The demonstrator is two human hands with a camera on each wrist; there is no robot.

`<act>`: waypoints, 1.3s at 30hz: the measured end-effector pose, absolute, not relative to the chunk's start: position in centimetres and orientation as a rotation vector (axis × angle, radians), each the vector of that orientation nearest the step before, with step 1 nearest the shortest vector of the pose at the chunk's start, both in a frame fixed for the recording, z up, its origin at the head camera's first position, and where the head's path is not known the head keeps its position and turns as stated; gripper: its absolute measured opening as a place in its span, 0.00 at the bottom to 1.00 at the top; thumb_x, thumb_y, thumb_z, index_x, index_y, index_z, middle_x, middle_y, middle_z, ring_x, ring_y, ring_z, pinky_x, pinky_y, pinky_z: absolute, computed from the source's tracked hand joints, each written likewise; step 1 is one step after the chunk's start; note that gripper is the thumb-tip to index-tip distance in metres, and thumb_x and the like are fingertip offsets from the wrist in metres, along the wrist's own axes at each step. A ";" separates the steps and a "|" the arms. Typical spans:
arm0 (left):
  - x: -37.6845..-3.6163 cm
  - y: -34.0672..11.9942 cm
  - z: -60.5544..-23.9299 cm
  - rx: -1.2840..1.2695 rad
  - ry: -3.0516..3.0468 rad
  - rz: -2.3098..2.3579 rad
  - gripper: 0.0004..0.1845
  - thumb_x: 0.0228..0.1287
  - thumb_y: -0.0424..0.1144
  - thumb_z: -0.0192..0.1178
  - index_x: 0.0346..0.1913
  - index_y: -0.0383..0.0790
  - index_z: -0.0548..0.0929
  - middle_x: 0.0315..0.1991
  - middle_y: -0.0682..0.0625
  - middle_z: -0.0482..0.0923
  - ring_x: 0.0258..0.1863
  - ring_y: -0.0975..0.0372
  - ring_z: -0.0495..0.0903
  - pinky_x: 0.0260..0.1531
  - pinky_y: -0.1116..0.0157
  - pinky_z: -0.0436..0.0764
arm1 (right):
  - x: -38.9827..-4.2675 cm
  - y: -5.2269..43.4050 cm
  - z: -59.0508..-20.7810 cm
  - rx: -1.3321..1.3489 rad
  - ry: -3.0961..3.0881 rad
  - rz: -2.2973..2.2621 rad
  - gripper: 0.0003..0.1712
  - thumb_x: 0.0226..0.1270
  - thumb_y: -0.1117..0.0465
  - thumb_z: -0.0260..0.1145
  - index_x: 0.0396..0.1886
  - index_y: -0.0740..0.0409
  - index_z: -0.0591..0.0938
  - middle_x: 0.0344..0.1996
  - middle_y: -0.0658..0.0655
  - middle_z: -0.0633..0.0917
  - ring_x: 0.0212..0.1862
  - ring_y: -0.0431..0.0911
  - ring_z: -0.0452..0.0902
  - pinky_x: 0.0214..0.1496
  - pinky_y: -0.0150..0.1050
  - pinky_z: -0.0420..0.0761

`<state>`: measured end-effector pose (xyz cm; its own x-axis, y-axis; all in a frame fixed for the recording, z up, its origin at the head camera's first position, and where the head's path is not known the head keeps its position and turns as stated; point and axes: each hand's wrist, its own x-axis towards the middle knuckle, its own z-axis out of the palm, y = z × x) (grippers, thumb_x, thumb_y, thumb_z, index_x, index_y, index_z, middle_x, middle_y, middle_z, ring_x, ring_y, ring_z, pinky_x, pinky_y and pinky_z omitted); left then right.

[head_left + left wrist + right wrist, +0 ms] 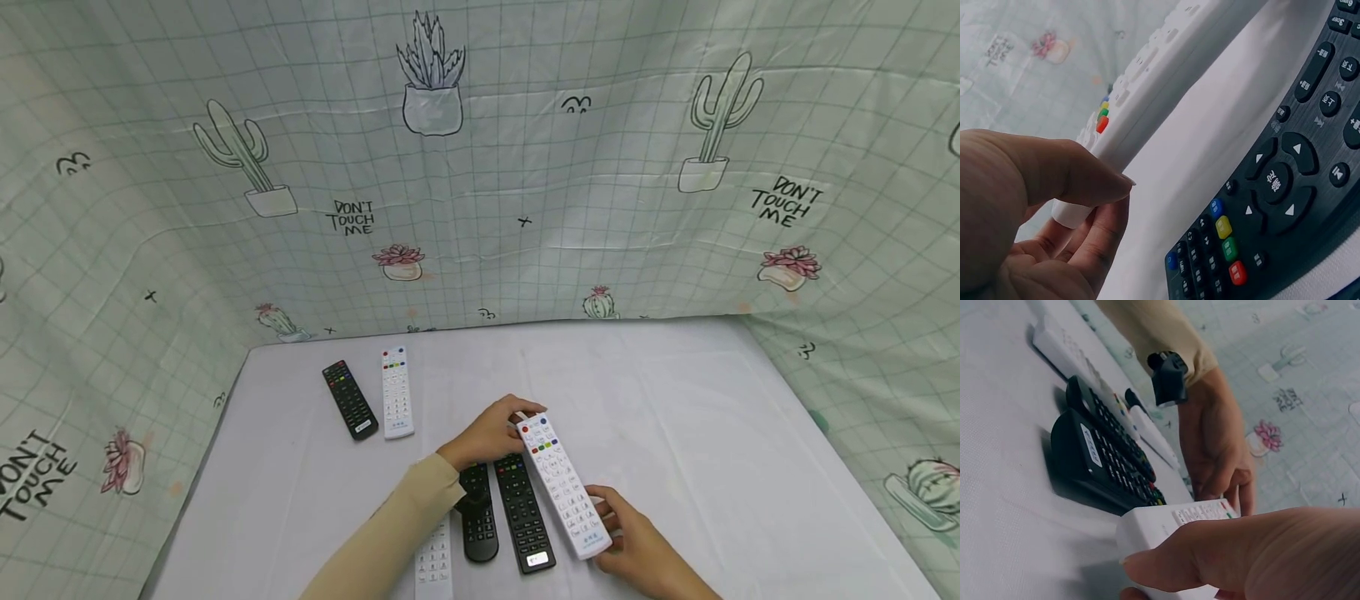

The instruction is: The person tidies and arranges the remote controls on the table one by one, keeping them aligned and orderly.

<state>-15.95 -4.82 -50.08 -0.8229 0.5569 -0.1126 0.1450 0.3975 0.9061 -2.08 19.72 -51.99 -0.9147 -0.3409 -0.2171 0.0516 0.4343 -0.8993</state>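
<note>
Flat white desk [712, 433]. Far left on desk: slim black plastic remote [349, 399], with white plastic remote [396, 392] just beside it, both lengthwise. Behind desk hangs pale green checked cloth backdrop [525, 167], printed with cacti.

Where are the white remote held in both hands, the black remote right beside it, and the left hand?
white remote [561, 485], head view, on its keypad middle.
black remote [522, 510], head view, on its keypad.
left hand [491, 435], head view, on its back.

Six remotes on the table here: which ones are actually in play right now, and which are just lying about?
In play:
white remote, gripped at its ends by left hand and right hand

Lying about:
black remote beside it
rounded black remote
white remote under the sleeve
far black-and-white pair
</note>
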 end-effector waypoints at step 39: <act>-17.1 -2.4 -51.2 0.843 2.389 0.906 0.33 0.60 0.18 0.70 0.69 0.39 0.80 0.57 0.46 0.77 0.49 0.64 0.73 0.48 0.73 0.76 | -1.3 18.7 -52.6 -0.247 2.344 -1.411 0.49 0.47 0.80 0.77 0.70 0.84 0.66 0.37 0.56 0.80 0.38 0.45 0.78 0.38 0.34 0.85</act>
